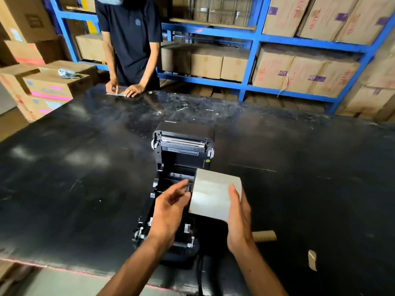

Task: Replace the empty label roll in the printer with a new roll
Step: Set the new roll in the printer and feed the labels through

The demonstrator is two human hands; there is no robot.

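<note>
The printer [181, 189] is seen on the black table [74, 167] with its lid thrown back, so the roll bay is exposed. One bare cardboard core [264, 236] lies on the table just to the right of the printer, well clear of the bay; by that, the empty roll is judged to be already out. One new roll [215, 194] of white labels is held in the air above the right part of the open bay, not yet seated. What is left, as far as can be judged: the roll is to be set between the holders, the label end fed forward, and the lid closed.

The new roll is gripped at its right end by the right hand [239, 218], thumb laid over the face and fingers hidden behind. The left hand [171, 210] is loosely spread beside the roll's left end with its fingers uncurled; whether it touches the roll cannot be told, and nothing is clasped in it.

Counted: one printer, one new roll, one empty core, two hands at work. One small scrap [312, 260] of paper lies near the table's front edge.
</note>
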